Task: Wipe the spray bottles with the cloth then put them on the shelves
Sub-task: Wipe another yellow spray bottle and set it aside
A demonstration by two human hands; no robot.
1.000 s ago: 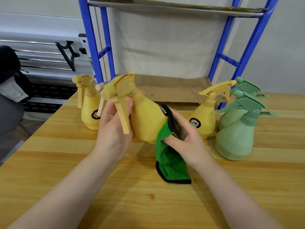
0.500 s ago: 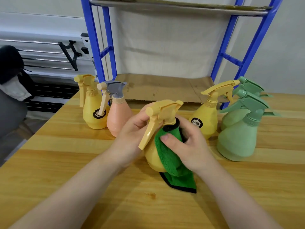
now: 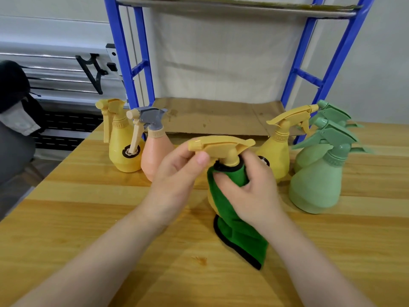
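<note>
yellow spray bottle [image 3: 223, 149] stands upright at the middle of the wooden tabletop [image 3: 88, 218], between both hands. left hand [image 3: 177, 180] has its fingers curled round the trigger head, thumb on top. right hand [image 3: 252, 191] wraps the green cloth [image 3: 234, 231] round the bottle's neck and body, and the cloth's black-edged tail lies on the tabletop. behind stand two more yellow bottles [image 3: 120, 149] [image 3: 278, 151], a peach bottle [image 3: 155, 156] with a grey head and two green bottles [image 3: 318, 185], all in front of the blue shelf frame [image 3: 124, 63].

Upright yellow spray bottle [image 3: 221, 149], green cloth [image 3: 234, 220] apparently around its body.
</note>
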